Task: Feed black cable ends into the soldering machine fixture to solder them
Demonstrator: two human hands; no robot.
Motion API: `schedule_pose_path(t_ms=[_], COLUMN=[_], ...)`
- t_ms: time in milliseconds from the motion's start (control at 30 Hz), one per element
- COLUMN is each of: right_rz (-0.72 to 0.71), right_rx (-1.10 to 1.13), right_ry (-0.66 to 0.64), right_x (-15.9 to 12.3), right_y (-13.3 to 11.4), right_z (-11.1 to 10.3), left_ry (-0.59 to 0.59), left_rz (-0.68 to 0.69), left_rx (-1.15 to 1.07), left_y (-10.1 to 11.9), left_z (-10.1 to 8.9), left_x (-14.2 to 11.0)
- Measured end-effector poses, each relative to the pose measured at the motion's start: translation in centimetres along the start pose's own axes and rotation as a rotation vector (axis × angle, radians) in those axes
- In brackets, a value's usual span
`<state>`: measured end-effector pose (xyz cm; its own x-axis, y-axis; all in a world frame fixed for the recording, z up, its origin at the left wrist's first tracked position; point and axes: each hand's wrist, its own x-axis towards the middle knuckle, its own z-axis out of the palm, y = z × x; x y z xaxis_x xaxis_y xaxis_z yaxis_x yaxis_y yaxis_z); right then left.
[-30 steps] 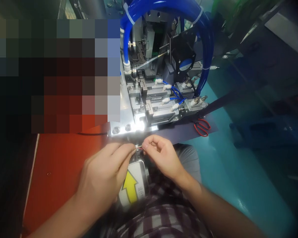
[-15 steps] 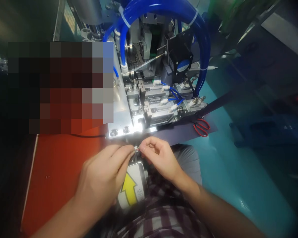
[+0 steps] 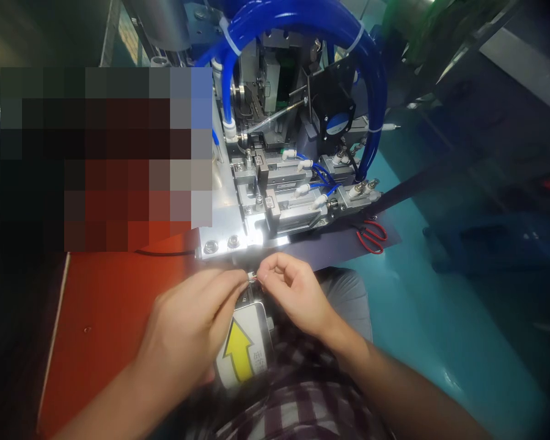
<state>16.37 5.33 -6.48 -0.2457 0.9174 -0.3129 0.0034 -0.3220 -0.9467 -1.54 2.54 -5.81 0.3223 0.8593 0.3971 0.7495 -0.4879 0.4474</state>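
L hand (image 3: 190, 318), R hand (image 3: 297, 296) pinching, v. close.

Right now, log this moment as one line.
left hand: pinches small white part | right hand: pinches thin wires beside it | machine: just beyond hands | red-handled tool: lying near machine

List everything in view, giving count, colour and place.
Machine: 1, mostly silver, upper centre.
Hose bundle: 1, blue, arching over the machine.
Front elbow fittings: 4, white, on the machine.
Red-handled tool: 1, red, near the machine's right end.
Small connector: 1, whitish, at centre.
Thin wires: number unclear, partly red, beside the connector.
Arrow: 1, yellow, on a white panel below the connector.
Orange surface: 1, orange-red, left.
Floor: 1, teal, right.
Pixelated patch: 1, mixed, upper left.
Trouser leg: 1, grey, right of centre.
Checked shirt: 1, dark and pale, bottom centre.
Left hand: 1, bare, pinching the connector.
Right hand: 1, bare, pinching the wires.
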Motion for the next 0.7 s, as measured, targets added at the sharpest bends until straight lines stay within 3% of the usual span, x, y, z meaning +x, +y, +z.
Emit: schedule_pose_path(t_ms=[167, 433, 700], right_rz=[-0.006, -0.04, -0.015], right_rx=[-0.046, -0.18, -0.109], right_ry=[0.007, 0.035, 0.002], right_x=[-0.05, -0.41, -0.23], right_y=[0.13, -0.3, -0.3], right_z=[-0.01, 0.12, -0.2], left_ry=[-0.049, -0.049, -0.034], left_rz=[0.061, 0.047, 0.079], left_rx=[0.094, 0.084, 0.095], left_y=[-0.39, -0.52, -0.3], left_z=[-0.19, 0.11, -0.16], left_x=[0.01, -0.33, 0.07])
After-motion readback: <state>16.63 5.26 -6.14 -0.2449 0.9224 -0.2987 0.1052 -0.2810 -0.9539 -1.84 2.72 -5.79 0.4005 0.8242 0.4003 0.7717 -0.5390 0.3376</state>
